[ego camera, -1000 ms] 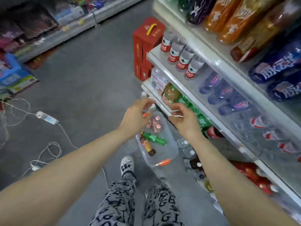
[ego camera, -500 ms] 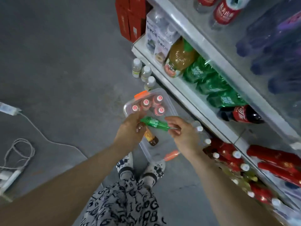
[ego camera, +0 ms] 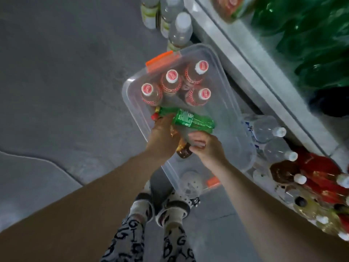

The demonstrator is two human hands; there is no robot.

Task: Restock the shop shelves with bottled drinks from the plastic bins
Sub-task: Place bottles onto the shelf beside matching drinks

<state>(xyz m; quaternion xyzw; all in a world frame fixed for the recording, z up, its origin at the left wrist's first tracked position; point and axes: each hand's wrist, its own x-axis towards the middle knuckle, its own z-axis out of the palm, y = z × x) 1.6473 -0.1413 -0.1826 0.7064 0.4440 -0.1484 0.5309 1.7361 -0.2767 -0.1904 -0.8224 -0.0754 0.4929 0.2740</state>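
The white metal shop shelf [ego camera: 245, 61] runs from twelve o'clock down to four o'clock. Beside it on the grey floor sits the clear plastic bin with orange latches [ego camera: 226, 95], filling the centre of the view. At its eleven o'clock end four upright brown bottles with pink-and-white caps [ego camera: 172, 76] stand packed together. Just toward six o'clock of them a green plastic bottle [ego camera: 190, 120] lies on its side, and an amber bottle with a dark base [ego camera: 184, 153] lies partly beneath it.

A second ago both hands were up at shelf height; now they are down inside the bin. The right hand [ego camera: 206, 148] curls its fingers round the amber bottle's lower end. The left hand [ego camera: 163, 135] lies over that bottle and touches the green one, but its fingers are hidden, so I cannot tell its grip. A fresh pick looks to be beginning, with six bottles left to shelve.
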